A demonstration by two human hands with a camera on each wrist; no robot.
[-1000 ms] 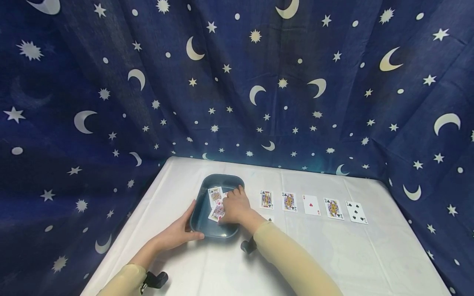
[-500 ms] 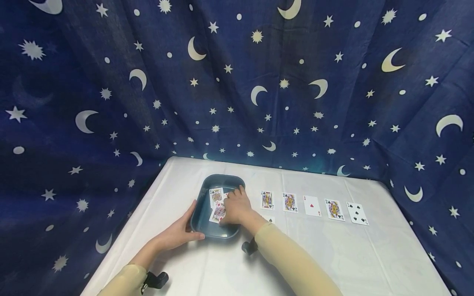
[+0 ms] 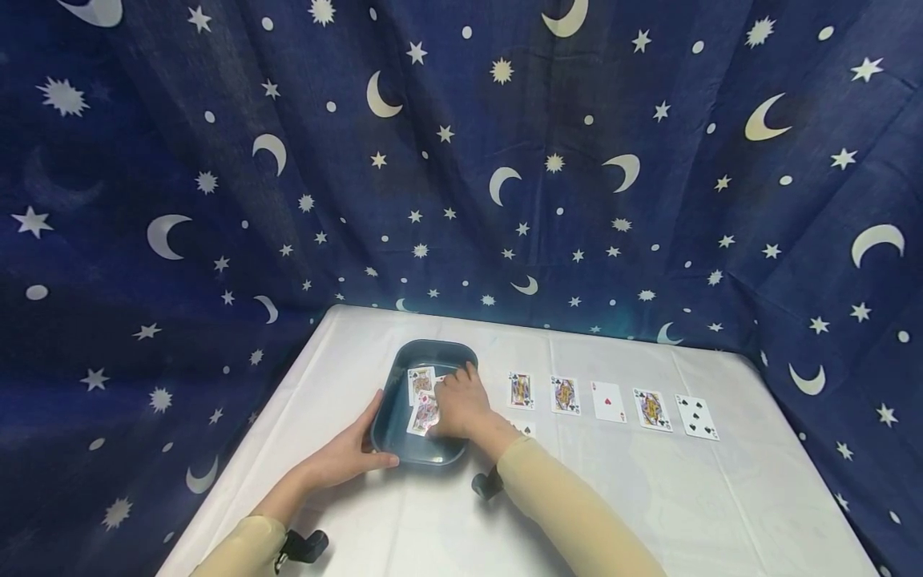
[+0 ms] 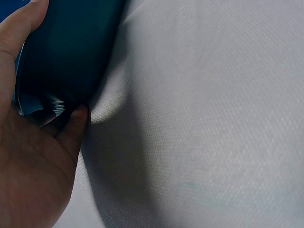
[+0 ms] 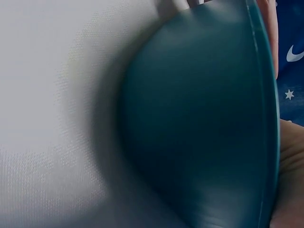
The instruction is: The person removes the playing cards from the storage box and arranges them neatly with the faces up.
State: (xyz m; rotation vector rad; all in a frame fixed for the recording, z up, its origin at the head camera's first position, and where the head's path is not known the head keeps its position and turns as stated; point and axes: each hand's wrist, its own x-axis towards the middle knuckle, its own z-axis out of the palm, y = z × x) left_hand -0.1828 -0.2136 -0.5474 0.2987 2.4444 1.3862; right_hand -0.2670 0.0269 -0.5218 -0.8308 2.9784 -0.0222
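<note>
A teal tray (image 3: 395, 417) stands on the white table (image 3: 649, 497) with face-up cards in it, a king (image 3: 419, 381) at the back and a face card (image 3: 424, 415) in front. My left hand (image 3: 353, 453) grips the tray's near left corner, thumb along the front rim; the left wrist view shows the tray (image 4: 66, 52) against that hand (image 4: 33, 166). My right hand (image 3: 456, 405) lies inside the tray on the cards, its fingers bent down onto the front face card. Its fingertips are hidden. The right wrist view shows only the tray's outer wall (image 5: 199, 118).
A row of face-up cards lies right of the tray: a face card (image 3: 520, 389), another (image 3: 565, 394), a red ace (image 3: 607, 401), a third face card (image 3: 652, 409) and a black number card (image 3: 695, 416). A further card (image 3: 525, 429) peeks out by my right wrist. Starry blue cloth (image 3: 461, 160) hangs behind.
The front face card under my right hand has shifted slightly. Both hands stay where they were.
</note>
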